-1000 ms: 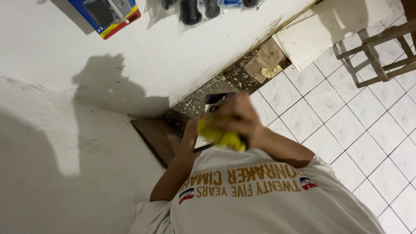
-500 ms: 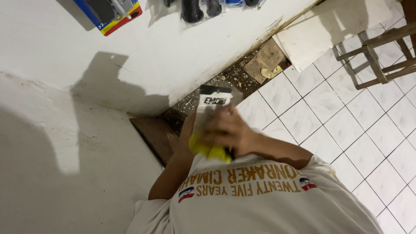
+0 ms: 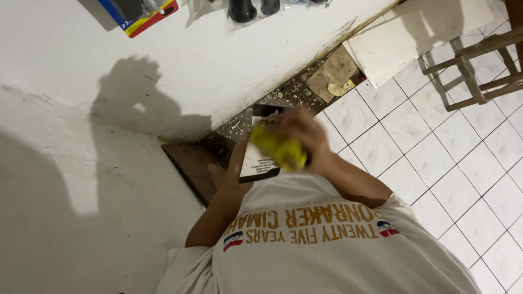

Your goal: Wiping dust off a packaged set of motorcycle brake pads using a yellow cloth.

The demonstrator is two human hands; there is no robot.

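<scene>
White tabletop fills the upper and left part of the view, and white floor tiles run to the right, with a dirty dark strip of floor between them and a wooden chair in the far corner. Close to the white shirt the person holds two things in front of the chest. The right hand is closed around a bright yellow object, the fingers pressed around it (the hand is blurred, so the exact grip I cannot tell). The left hand supports a flat black-and-white card package from behind its left edge; its fingers are hidden by the package, so I cannot tell if they are spread or pinching. The package stands almost upright, its printed face toward the camera, probably so that the yellow object can meet it at a comfortable height near the body. At the top edge of the tabletop lie a blue, yellow and red package and some black parts in clear plastic, well apart from the hands. Compared with half a second ago, the yellow object sits higher, now in front of the package and not below it, and the package has come lower, nearer to the chest.
</scene>
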